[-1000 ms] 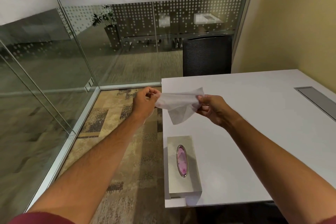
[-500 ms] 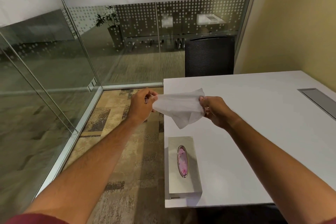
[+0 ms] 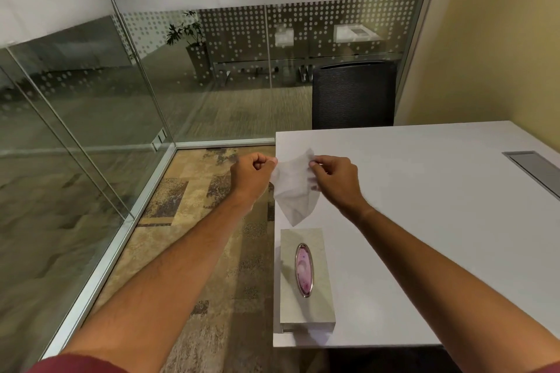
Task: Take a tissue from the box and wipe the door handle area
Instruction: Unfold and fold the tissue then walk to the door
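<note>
A white tissue (image 3: 293, 191) hangs in the air between my two hands, over the left edge of the white table (image 3: 424, 221). My left hand (image 3: 251, 175) pinches its left corner and my right hand (image 3: 335, 179) pinches its right corner. The tissue droops to a point just above the far end of the tissue box (image 3: 304, 278). That box is a pale rectangular holder with an oval metal-rimmed slot showing pink inside, lying near the table's front left corner. No door handle is visible.
Glass walls (image 3: 91, 130) with metal frames run along the left and the back, with dotted frosting. A dark mesh chair (image 3: 353, 94) stands behind the table. A grey cable hatch (image 3: 536, 172) sits in the table at right. Patterned carpet lies left of the table.
My hands have come closer together, so the tissue hangs narrower and more slack than before. The view has shifted slightly downward.
</note>
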Demonstrator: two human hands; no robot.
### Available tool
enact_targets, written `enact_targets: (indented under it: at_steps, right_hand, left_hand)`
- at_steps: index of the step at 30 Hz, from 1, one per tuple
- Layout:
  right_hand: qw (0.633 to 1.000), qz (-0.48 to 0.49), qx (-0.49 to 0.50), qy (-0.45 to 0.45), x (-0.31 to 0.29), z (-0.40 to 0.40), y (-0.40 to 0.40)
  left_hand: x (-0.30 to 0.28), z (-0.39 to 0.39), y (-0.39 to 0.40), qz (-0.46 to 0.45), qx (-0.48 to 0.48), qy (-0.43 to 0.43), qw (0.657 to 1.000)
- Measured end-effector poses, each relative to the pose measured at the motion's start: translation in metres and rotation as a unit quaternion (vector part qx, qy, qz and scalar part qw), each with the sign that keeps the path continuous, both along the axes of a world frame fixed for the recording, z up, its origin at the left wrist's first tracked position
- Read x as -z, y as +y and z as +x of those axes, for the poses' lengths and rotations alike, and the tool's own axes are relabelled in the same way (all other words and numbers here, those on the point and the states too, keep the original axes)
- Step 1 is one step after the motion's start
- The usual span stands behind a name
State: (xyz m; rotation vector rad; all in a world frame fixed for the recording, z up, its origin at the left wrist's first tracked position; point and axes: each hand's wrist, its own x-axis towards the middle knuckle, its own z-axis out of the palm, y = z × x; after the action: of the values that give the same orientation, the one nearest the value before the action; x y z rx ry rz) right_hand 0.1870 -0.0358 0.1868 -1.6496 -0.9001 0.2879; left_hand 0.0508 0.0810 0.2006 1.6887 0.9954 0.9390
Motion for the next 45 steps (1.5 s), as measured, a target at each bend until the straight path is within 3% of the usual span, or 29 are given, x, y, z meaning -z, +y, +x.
enact_targets:
  at_steps: [6,12,16,24,31,35,38,41,45]
  right_hand:
    - [0.99,-0.014,-0.037,-0.139,0.008,-0.02,0.009]
    - [0.973,0.004,-0.084,-0.216,0.007,-0.029,0.006]
    - [0.973,0.013,-0.097,-0.211,0.008,-0.026,0.003]
    - [0.985,-0.04,-0.025,-0.167,0.017,-0.026,0.003]
    - [0.984,-0.006,-0.012,-0.18,0.016,-0.036,0.005]
    - [0.969,-0.01,-0.022,-0.245,0.012,-0.038,0.004]
    - [0.931,0.026,-0.052,-0.36,0.007,-0.041,0.003]
    - [0.889,0.014,-0.087,-0.449,-0.002,-0.046,0.008]
    - [0.853,0.02,-0.112,-0.51,-0.012,-0.065,0.021]
  left_hand:
    - [0.0,0.013,-0.01,-0.023,0.028,-0.007,0.999]
    - [-0.004,0.015,-0.017,-0.084,0.071,-0.054,0.992]
    - [-0.007,0.015,-0.018,-0.105,0.042,-0.065,0.991]
    - [-0.014,0.017,-0.022,-0.136,0.031,-0.087,0.986]
    - [-0.016,0.007,-0.028,-0.149,0.015,-0.095,0.984]
    - [-0.009,-0.013,-0.03,-0.081,-0.047,-0.015,0.995]
    - [-0.003,-0.034,-0.035,0.053,-0.072,0.072,0.993]
    - [0.004,-0.062,-0.035,0.207,-0.087,0.219,0.95]
    - [0.01,-0.102,-0.03,0.3,-0.115,0.369,0.872]
